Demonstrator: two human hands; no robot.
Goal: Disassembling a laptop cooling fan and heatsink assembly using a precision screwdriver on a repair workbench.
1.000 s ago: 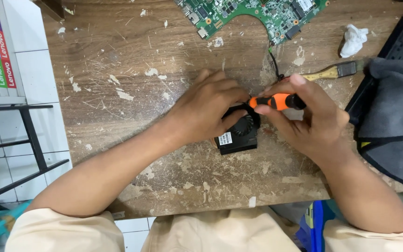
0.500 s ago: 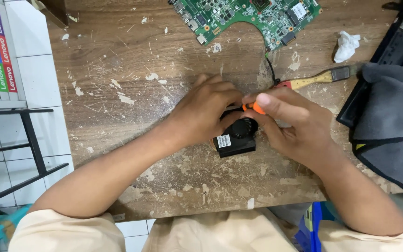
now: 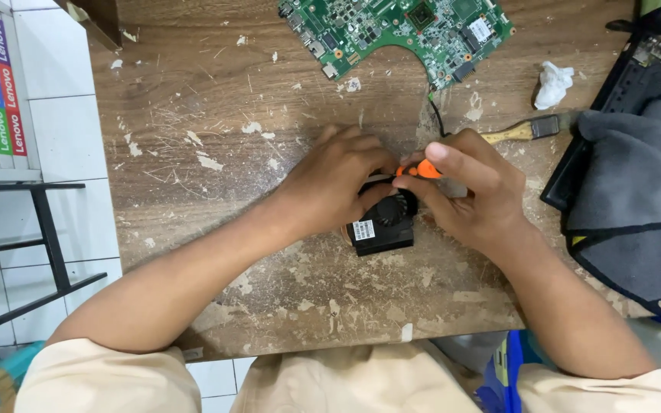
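- The black cooling fan (image 3: 382, 223) lies flat near the middle of the worktop (image 3: 193, 115), a little toward its front edge; it sits in the same spot as a second ago.
- The orange-handled screwdriver (image 3: 416, 171) was lying more openly across the right hand a second ago; now it is drawn in over the fan's far edge, with only a short orange stretch showing.
- The right hand (image 3: 468, 195) has its fingers clamped on that screwdriver.
- The left hand (image 3: 338, 183) presses on the fan's left side, fingers curled together over its rim, steadying it as before.
- This looks like work at the fan's far edge.
- Farther off: a green circuit board (image 3: 399, 30) at the back edge, a brush (image 3: 525, 130), a white crumpled wad (image 3: 554, 82), a grey cloth (image 3: 636, 206) at the right edge.
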